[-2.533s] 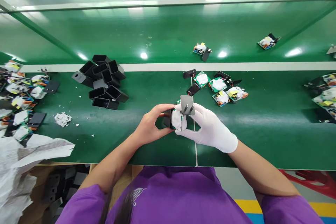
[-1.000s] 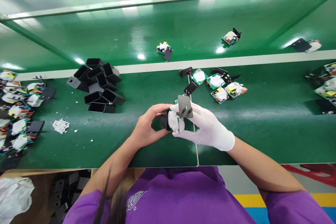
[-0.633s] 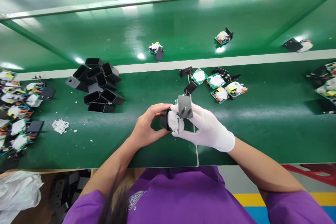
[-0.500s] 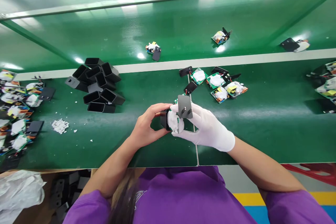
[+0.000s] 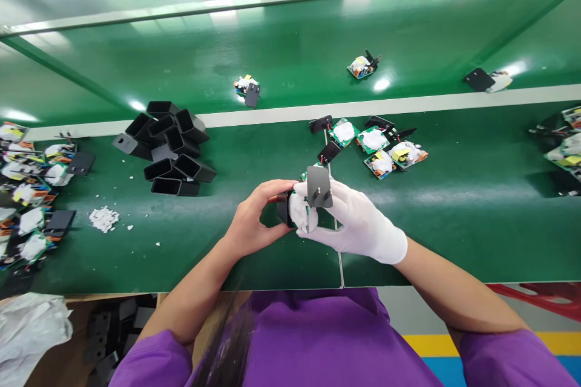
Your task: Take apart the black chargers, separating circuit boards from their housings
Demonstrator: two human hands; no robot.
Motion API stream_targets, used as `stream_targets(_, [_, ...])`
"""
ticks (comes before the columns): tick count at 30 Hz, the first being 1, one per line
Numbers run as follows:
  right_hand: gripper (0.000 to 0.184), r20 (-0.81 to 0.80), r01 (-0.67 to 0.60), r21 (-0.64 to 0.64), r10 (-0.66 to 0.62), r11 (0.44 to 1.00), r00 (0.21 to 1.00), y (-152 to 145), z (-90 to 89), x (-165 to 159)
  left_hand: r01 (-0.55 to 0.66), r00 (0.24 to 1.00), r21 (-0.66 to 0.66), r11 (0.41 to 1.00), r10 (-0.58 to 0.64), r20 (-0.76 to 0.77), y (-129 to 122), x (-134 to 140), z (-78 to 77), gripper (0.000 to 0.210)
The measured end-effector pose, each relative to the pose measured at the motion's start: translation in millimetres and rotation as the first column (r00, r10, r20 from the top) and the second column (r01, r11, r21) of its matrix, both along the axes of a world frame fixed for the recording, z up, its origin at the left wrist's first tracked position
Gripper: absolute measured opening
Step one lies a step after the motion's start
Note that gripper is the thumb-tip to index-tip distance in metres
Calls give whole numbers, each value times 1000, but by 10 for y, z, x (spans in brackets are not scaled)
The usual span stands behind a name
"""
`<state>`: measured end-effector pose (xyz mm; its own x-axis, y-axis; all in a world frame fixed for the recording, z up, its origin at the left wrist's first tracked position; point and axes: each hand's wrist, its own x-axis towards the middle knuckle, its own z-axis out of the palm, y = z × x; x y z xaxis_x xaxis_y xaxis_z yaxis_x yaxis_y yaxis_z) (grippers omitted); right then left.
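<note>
Far left: heap of circuit boards (image 5: pixel 32 219), lumpy white filler on top, overlapping; crumpled white plastic bag (image 5: pixel 34 323) lower down, past the front edge. Then a patch of white crumbs (image 5: pixel 104 219), flaky, a few strays around it. Next, stacked hollow housings (image 5: pixel 189 188), matte black rectangular tubes, several mouths showing. Centre: left hand (image 5: pixel 254 217), bare, curved, thumb and fingers pinching a black housing (image 5: pixel 284 208) from two sides. Held board (image 5: pixel 302 211) is at that housing's right-hand mouth, rough white blob outward; can't tell how deep it's in. Flat dark plug plate (image 5: pixel 319 184) with prongs overhangs the board. Right hand (image 5: pixel 363 227), white fabric glove, thumb and fingers pinching the board. Beyond it, group of white-topped boards (image 5: pixel 344 131), near the hands. Far right: another board pile (image 5: pixel 569 148), partly in view. Edges: white strip (image 5: pixel 272 115) along the back, straight front edge. Room: green worktop (image 5: pixel 467 224) shows between stacked housings and left hand, wider stretch from glove to right pile; tightest just behind the hands.
</note>
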<state>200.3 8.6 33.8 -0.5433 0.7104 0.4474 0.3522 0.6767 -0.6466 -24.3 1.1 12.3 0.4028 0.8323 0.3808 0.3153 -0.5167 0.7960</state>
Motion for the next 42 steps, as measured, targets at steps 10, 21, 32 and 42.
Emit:
stream_targets(10, [45,7,7,22,-7,1000,1000,1,-40,-18,-22,999,12,1000,22,-24,-8,8,-12,58])
stream_targets(21, [41,24,15,-53,-14,998,1000,-3,-118,-54,-35,997,23,999,36,-66,-19,-10,-36,58])
stream_targets(32, [41,-288,-217,-811,-48,544,957,5,-171,-219,-136,984,115,984,148,-98,-21,63,-72,50])
stream_targets(42, [44,-473,-389,-874,-324,292,819,-10,-152,-330,-104,991,-41,994,107,78,-21,55,-219,57])
